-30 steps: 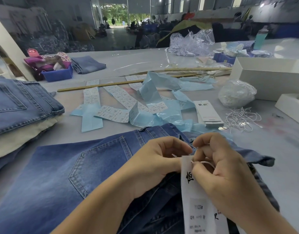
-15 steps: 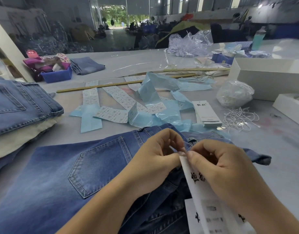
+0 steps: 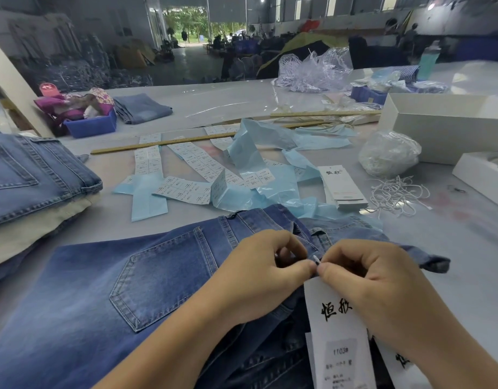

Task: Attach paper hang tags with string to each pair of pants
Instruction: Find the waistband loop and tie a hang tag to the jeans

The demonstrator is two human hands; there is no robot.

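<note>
A pair of dark blue jeans (image 3: 135, 279) lies flat before me, back pocket up. My left hand (image 3: 259, 273) and my right hand (image 3: 374, 279) meet fingertip to fingertip at the waistband, pinching a small white string end (image 3: 316, 260) between them. A white paper hang tag (image 3: 337, 332) with black characters hangs just under my right hand, over the denim. A stack of spare hang tags (image 3: 342, 186) and a loose pile of white strings (image 3: 396, 196) lie beyond the jeans to the right.
Folded jeans (image 3: 31, 175) are stacked at the left. Light blue paper strips and sticker sheets (image 3: 203, 175) litter the middle, behind them a long wooden ruler (image 3: 163, 143). A plastic bag of string (image 3: 388, 153) and white boxes (image 3: 444, 124) sit right; a blue bin (image 3: 92, 126) sits far left.
Both hands have slid up from the tag's top to the waistband and drawn together. The tag has dropped lower under my right hand, and the string loop is now hidden between the fingertips.
</note>
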